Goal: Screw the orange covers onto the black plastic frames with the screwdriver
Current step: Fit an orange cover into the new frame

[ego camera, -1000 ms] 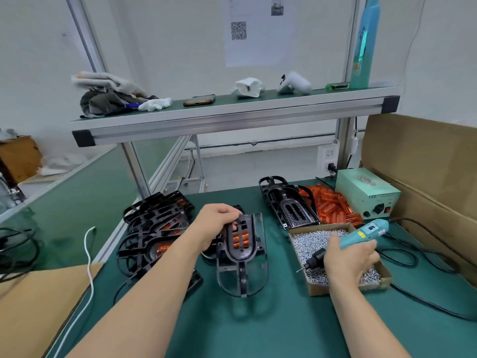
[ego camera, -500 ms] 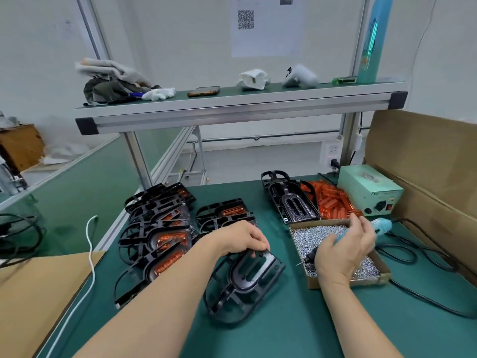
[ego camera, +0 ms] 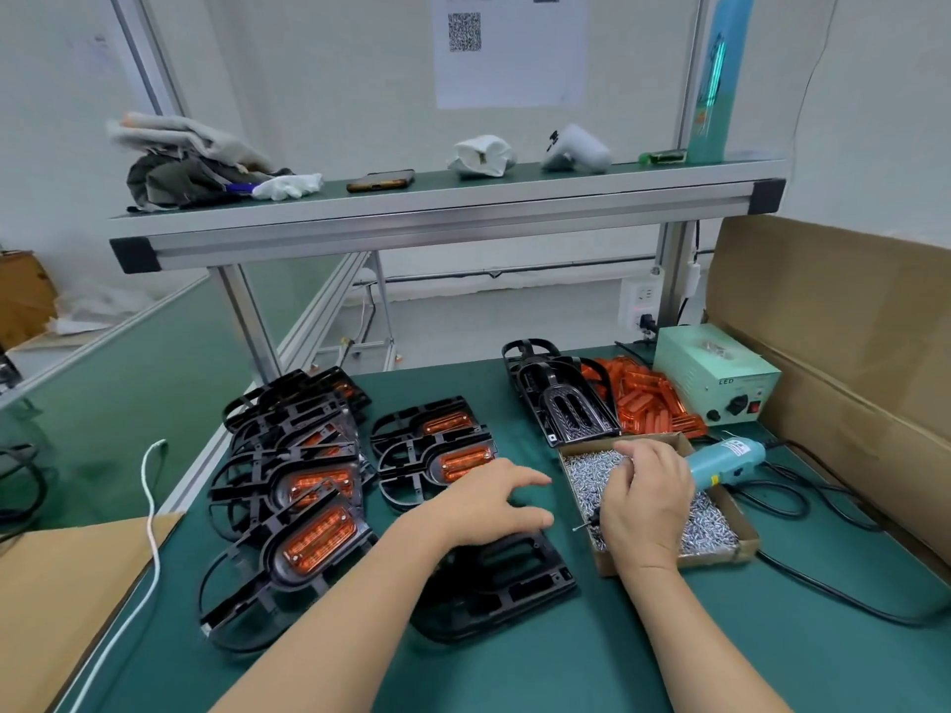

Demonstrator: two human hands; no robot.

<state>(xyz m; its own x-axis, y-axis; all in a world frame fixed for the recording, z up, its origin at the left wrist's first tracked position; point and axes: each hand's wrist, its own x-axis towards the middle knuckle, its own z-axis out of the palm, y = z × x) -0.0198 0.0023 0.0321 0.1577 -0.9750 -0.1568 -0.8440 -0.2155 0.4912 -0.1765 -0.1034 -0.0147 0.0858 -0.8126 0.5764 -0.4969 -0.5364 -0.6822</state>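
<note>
A black plastic frame point(ego camera: 509, 578) lies flat on the green mat in front of me, turned face down. My left hand point(ego camera: 483, 501) rests on its far end with the fingers spread and fairly straight. My right hand point(ego camera: 646, 501) grips the teal electric screwdriver point(ego camera: 725, 463) over the cardboard box of screws point(ego camera: 705, 527), its bit pointing left and down. Loose orange covers point(ego camera: 648, 403) are heaped at the back right beside a stack of bare black frames point(ego camera: 561, 398). Frames with orange covers fitted point(ego camera: 314, 537) are piled at the left.
A pale green power supply point(ego camera: 715, 375) stands at the back right, its black cables point(ego camera: 803, 496) trailing over the mat. Brown cardboard point(ego camera: 844, 321) lines the right side. A cardboard sheet point(ego camera: 56, 589) and a white cable point(ego camera: 149, 506) lie left. An aluminium shelf point(ego camera: 442, 218) spans above.
My left hand swung the black frame from upright down flat onto the mat in front of me. My right hand stayed over the screw box, tilting the screwdriver.
</note>
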